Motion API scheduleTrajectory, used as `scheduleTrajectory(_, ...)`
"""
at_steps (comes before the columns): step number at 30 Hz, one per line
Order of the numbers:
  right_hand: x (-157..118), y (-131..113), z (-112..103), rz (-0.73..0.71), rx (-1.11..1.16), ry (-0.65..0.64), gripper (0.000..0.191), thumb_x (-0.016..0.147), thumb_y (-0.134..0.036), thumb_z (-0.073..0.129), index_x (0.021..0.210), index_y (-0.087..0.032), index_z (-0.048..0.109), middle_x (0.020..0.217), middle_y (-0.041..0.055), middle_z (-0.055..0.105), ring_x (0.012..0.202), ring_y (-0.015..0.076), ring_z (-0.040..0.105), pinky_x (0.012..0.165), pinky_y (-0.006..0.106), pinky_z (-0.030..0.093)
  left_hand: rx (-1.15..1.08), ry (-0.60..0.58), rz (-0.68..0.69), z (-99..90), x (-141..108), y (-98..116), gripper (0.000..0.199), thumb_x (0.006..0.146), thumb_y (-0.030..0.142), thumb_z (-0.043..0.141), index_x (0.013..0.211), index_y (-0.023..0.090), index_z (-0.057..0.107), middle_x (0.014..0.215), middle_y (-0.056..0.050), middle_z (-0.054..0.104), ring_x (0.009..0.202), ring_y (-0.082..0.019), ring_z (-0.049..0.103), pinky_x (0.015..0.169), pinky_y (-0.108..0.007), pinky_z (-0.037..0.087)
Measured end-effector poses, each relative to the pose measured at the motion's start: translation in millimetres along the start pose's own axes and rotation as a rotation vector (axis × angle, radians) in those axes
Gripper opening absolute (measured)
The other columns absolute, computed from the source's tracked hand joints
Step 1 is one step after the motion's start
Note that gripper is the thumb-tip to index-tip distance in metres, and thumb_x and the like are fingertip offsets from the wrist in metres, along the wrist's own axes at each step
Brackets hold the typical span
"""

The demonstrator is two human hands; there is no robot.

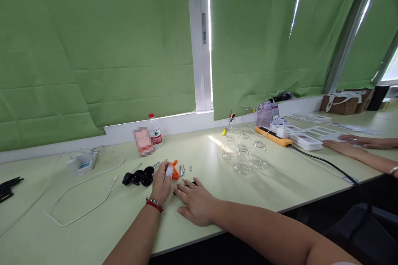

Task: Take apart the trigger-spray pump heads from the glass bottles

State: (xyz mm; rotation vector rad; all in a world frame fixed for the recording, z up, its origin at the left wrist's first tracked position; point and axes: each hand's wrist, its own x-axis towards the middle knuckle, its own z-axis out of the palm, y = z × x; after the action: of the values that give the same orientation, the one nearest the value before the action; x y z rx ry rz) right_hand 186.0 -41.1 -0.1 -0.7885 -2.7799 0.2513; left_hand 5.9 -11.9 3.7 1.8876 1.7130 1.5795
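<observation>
My left hand [162,183] is closed on a small white piece [169,170], just left of an orange plastic part [175,170] on the table. My right hand [197,202] lies palm down with its fingers apart, over a black item [194,183] mostly hidden beneath the fingers. Black round parts with metal rods [146,179] lie to the left of my left hand. Short metal pins [181,170] and tiny metal bits [190,168] are beyond my right fingertips.
Several clear glass jars [241,161] stand right of centre. An orange power strip [273,136] with a black cable [326,162] lies farther right, near white card stacks [306,141] and another person's hands [345,149]. A bottle [156,132] stands behind; a white cable [90,214] loops at left.
</observation>
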Motion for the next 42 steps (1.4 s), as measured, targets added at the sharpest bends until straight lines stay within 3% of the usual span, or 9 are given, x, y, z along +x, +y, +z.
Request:
scheduleTrajectory(5,-16,10,-2,0.015,0.009,-0.004,0.064,0.089,-0.051,0.025,0.144,-0.019,0.020,0.148,0.0092,0.026,0.134,0.0312,0.022,0.108,0.054,0.008,0.018,0.028,-0.024,-0.7,0,-3,0.028,0.088,0.041,0.036,0.089,0.019,0.054,0.081,-0.004,0.062,0.074,-0.018,0.058,0.070,-0.032,0.045)
scheduleTrajectory(11,-22,46,-5,0.158,-0.033,-0.008,0.065,0.089,-0.051,0.024,0.144,-0.018,0.019,0.148,0.0102,0.026,0.134,0.0303,0.022,0.107,0.052,0.008,-0.030,0.019,-0.041,0.9,-1,-2,0.026,0.086,0.040,0.039,0.087,0.020,0.055,0.077,-0.002,0.061,0.072,-0.018,0.058,0.069,-0.031,0.044)
scheduleTrajectory(21,1,105,-10,0.369,-0.134,0.028,0.064,0.089,-0.051,0.021,0.143,-0.016,0.022,0.146,0.0109,0.028,0.132,0.0297,0.024,0.105,0.051,0.011,-0.092,-0.112,-0.124,9.9,-3,-5,0.018,0.073,0.030,0.054,0.087,0.018,0.055,0.075,-0.001,0.057,0.069,-0.016,0.056,0.067,-0.031,0.045)
scheduleTrajectory(32,15,127,-10,0.436,-0.157,0.046,0.064,0.089,-0.053,0.019,0.142,-0.017,0.023,0.145,0.0105,0.030,0.130,0.0288,0.026,0.104,0.047,0.010,0.041,-0.088,-0.104,11.8,1,-23,0.020,0.070,0.024,0.055,0.089,0.018,0.056,0.082,-0.005,0.060,0.074,-0.018,0.060,0.071,-0.034,0.046)
scheduleTrajectory(37,14,130,-8,0.411,-0.157,0.050,0.064,0.089,-0.053,0.019,0.143,-0.017,0.023,0.146,0.0101,0.030,0.130,0.0288,0.025,0.104,0.048,0.010,0.236,-0.079,-0.087,9.2,5,-24,0.024,0.068,0.026,0.058,0.090,0.017,0.056,0.095,-0.010,0.061,0.092,-0.027,0.060,0.081,-0.041,0.044)
scheduleTrajectory(42,13,129,-9,0.407,-0.155,0.032,0.064,0.089,-0.052,0.018,0.143,-0.017,0.022,0.147,0.0097,0.028,0.132,0.0284,0.023,0.105,0.048,0.009,0.425,-0.144,-0.034,8.6,6,-25,0.045,0.071,0.034,0.056,0.111,0.015,0.052,0.125,-0.016,0.051,0.122,-0.032,0.042,0.101,-0.044,0.030)
